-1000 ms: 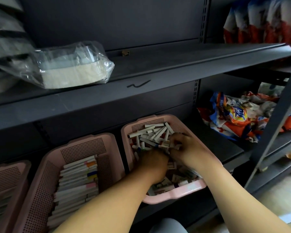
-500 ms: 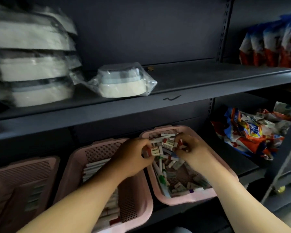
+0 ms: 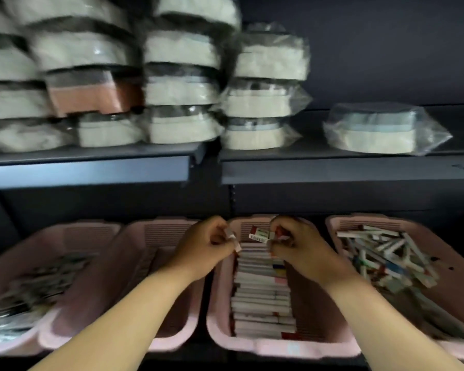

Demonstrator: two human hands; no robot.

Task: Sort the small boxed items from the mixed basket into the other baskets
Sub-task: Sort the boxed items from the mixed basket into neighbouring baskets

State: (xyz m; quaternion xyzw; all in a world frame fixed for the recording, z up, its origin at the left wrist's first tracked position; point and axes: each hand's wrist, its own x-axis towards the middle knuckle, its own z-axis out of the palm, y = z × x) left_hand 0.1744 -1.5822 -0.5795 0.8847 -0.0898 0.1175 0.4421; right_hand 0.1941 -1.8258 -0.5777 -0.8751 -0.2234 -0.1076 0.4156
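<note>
- The small box (image 3: 258, 235) nearest the middle is a slim cardboard oblong, white with a red end and fine print on its face. It sticks out leftwards from the right hand, above the far end of the sorted basket.
- A second small box (image 3: 233, 239), white with a red tip, pokes out of the left hand, just beside the first.
- The right hand (image 3: 300, 250) is closed, its curled fingers and thumb pinching one end of its box. A red scrap shows at the fingertips, but I cannot tell what it is.
- The left hand (image 3: 204, 247) is closed too, fingers curled in and gripping its box against the thumb.
- The sorted basket (image 3: 279, 349) below both hands is pale pink plastic with rounded corners and a slotted back wall. It holds a neat row of boxes (image 3: 263, 298) lying flat, white with coloured ends.
- The mixed basket (image 3: 373, 223) stands just to the right, the same pink plastic. In it is a jumbled heap of boxes (image 3: 386, 255) lying at all angles, with white, green and red ends.
- To the left a third pink basket (image 3: 166, 231) touches a fourth basket (image 3: 86, 231), whose greyish contents are too blurred to make out.
- All four baskets sit side by side on a lower shelf.
- Above runs a dark metal shelf (image 3: 332, 170) with a flat front lip.
- It carries stacks of wrapped containers (image 3: 182, 87), cream and rounded, in crinkly clear plastic. A pink one (image 3: 91, 97) lies among them, and a single one (image 3: 378, 129) stands apart on the right.
</note>
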